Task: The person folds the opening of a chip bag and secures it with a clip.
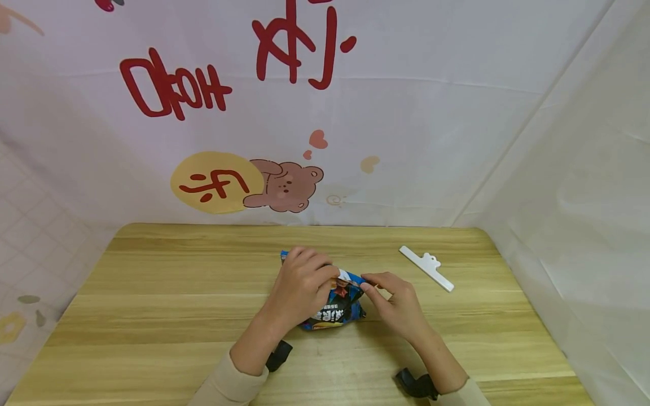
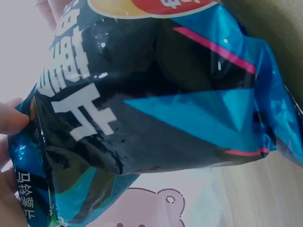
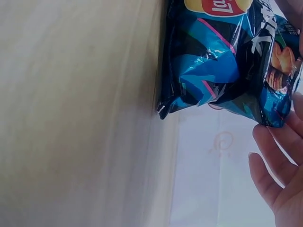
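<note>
A blue and black bag of potato chips (image 1: 332,316) stands on the table between both hands, its upper part bent over. My left hand (image 1: 304,282) grips the bag's top edge from the left, covering much of it. With thumb and fingertips, my right hand (image 1: 398,307) pinches the right end of that edge. In the left wrist view, fingers (image 2: 12,118) hold the crimped edge beside the bag's glossy front (image 2: 156,94). The right wrist view has the bag's lower end (image 3: 203,75) against the wood and the right fingers (image 3: 272,156) at the bent corner.
A long white plastic clip (image 1: 426,268) lies on the wooden table (image 1: 178,293), to the right beyond the right hand. Behind the table hangs a white cloth (image 1: 406,124) with red writing and a bear print. Black straps (image 1: 416,383) show at the wrists.
</note>
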Motion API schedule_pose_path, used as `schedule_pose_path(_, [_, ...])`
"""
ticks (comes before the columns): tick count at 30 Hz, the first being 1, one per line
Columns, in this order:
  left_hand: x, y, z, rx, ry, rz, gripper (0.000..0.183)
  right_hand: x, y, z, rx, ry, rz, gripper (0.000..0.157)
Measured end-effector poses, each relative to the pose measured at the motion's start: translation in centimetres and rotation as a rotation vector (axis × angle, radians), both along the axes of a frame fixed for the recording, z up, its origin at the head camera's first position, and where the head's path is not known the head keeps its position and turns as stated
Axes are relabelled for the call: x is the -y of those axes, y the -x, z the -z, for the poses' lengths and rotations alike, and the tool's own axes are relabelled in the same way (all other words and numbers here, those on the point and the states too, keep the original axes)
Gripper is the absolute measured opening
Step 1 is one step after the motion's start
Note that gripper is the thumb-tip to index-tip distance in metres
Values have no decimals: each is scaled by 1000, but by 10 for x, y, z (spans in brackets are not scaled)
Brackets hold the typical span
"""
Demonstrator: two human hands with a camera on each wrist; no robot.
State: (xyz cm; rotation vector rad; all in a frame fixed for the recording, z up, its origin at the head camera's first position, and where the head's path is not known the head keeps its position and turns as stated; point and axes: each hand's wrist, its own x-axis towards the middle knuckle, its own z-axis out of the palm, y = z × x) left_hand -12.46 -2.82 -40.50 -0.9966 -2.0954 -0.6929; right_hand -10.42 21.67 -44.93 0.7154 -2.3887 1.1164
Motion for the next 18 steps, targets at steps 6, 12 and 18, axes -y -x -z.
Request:
schedule_pose_path(6, [-1, -1, -1, 21, -31, 9, 9, 0, 3, 3, -56, -16, -11, 28])
schedule_pose_path(12, [0, -1, -3, 27, 8, -16, 1, 0, 4, 5, -68, -16, -15, 28])
schedule_pose_path(18, [5, -1, -6, 54, 40, -88, 19, 0, 4, 5, -64, -16, -7, 25])
